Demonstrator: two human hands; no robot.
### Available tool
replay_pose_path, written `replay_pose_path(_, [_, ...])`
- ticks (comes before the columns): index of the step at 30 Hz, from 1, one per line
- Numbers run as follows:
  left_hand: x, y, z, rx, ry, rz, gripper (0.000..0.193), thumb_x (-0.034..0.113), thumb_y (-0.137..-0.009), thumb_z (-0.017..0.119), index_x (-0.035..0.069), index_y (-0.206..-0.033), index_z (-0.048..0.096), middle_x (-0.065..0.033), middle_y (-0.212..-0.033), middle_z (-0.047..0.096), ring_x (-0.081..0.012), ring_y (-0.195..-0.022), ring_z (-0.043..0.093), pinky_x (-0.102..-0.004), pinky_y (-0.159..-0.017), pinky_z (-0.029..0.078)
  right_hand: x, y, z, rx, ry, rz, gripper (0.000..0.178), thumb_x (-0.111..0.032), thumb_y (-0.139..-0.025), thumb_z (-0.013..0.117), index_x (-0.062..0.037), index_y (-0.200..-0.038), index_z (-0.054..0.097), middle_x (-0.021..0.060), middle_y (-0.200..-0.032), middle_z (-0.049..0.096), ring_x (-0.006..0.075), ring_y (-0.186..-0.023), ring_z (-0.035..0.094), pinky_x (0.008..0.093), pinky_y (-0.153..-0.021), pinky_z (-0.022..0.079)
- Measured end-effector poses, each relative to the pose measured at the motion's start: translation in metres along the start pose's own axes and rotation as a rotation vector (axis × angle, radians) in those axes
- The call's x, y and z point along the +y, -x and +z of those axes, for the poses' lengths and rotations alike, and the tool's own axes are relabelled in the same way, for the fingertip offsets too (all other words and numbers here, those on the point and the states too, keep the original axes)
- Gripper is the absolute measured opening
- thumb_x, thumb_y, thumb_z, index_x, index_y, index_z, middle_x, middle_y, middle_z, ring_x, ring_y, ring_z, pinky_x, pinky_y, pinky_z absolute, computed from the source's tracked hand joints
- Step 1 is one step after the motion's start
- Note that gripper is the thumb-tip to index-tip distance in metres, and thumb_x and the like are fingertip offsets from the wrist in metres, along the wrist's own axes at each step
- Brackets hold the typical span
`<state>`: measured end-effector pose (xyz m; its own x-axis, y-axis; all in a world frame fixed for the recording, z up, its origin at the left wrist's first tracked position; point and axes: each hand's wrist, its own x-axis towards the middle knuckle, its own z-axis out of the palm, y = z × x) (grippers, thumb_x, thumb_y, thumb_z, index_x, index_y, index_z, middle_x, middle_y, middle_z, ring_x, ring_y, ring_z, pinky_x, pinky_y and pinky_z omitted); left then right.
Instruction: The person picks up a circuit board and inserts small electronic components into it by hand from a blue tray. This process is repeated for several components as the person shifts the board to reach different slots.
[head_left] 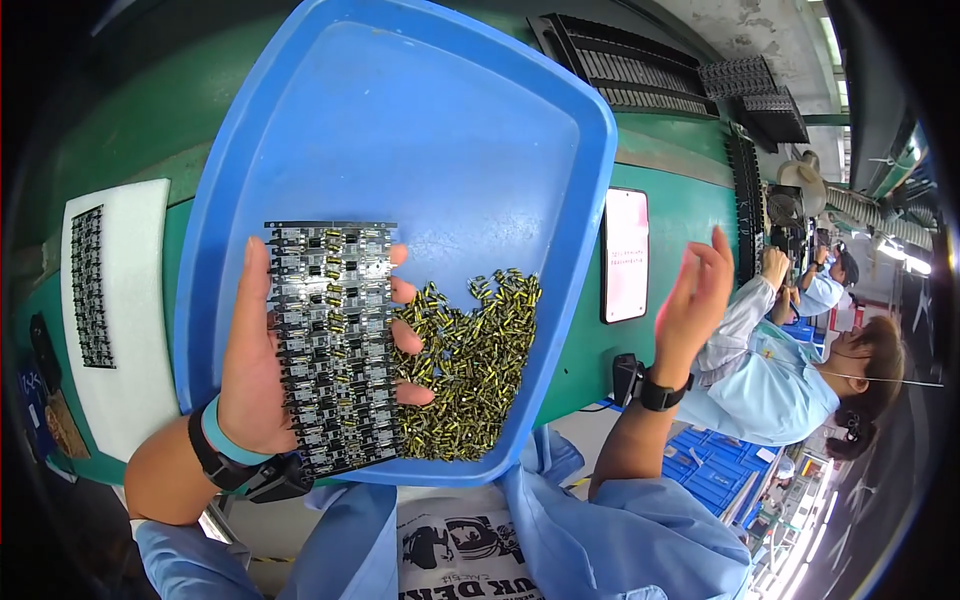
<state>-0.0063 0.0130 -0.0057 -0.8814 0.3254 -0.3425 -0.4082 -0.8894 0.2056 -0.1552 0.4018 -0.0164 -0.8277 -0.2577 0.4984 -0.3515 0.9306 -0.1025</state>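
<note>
My left hand (252, 370) grips a panel of small circuit boards (335, 345) from beneath, thumb along one edge and fingertips showing at the other. Several tiny gold-and-black cylindrical parts sit on the panel, mostly down its middle. The panel is held over a large blue tray (420, 130). A heap of the same small cylindrical parts (480, 370) lies in the tray's near right area, beside my left fingertips. My right hand (695, 300) is raised to the right of the tray, fingers stretched out and holding nothing.
A phone (626, 255) with a lit screen lies right of the tray. Another board panel (90, 290) rests on a white foam sheet (140, 300) at the left. Black racks (640, 70) stand at the back. Co-workers in blue (760, 390) sit along the right.
</note>
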Motion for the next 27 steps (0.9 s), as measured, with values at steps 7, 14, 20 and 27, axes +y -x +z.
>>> replay_pose_path(7, [0.0, 0.004, -0.001, 0.023, 0.014, 0.013, 0.097, 0.08, -0.105, 0.022, 0.0, -0.156, 0.045, -0.015, -0.131, 0.065, -0.0293, -0.11, 0.07, -0.0594, -0.091, 0.064, -0.048, -0.001, -0.01, -0.127, -0.976, 0.368, 0.014, 0.003, -0.103, 0.064, 0.0057, -0.116, 0.068, 0.0218, -0.122, 0.074, 0.0252, -0.11, 0.074, 0.0367, -0.095, 0.059])
replay_pose_path(14, [-0.001, 0.0, -0.002, 0.043, -0.008, 0.003, 0.091, 0.077, -0.106, 0.026, 0.001, -0.147, 0.054, -0.0124, -0.126, 0.068, -0.0259, -0.106, 0.072, -0.052, -0.088, 0.067, -0.176, -0.027, -0.019, -0.617, -1.354, 0.206, 0.015, 0.003, -0.102, 0.067, 0.009, -0.116, 0.067, 0.019, -0.108, 0.077, 0.0241, -0.099, 0.077, 0.0355, -0.092, 0.06])
replay_pose_path(20, [0.0, 0.001, -0.004, 0.033, 0.002, 0.002, 0.088, 0.077, -0.106, 0.026, 0.003, -0.146, 0.055, -0.0111, -0.123, 0.069, -0.0243, -0.105, 0.073, -0.0501, -0.086, 0.067, -0.205, -0.025, -0.004, -0.669, -1.408, 0.147, 0.011, 0.002, -0.1, 0.071, 0.0069, -0.11, 0.07, 0.0183, -0.107, 0.077, 0.0262, -0.097, 0.075, 0.0382, -0.091, 0.059])
replay_pose_path(27, [-0.002, 0.002, -0.008, 0.05, 0.024, -0.013, 0.089, 0.077, -0.107, 0.023, 0.004, -0.148, 0.053, -0.0131, -0.125, 0.07, -0.0265, -0.105, 0.073, -0.0576, -0.089, 0.066, -0.203, -0.022, 0.009, -0.573, -1.26, -0.065, 0.012, 0.004, -0.092, 0.076, 0.0023, -0.104, 0.076, 0.0115, -0.104, 0.078, 0.0234, -0.1, 0.069, 0.0355, -0.091, 0.052])
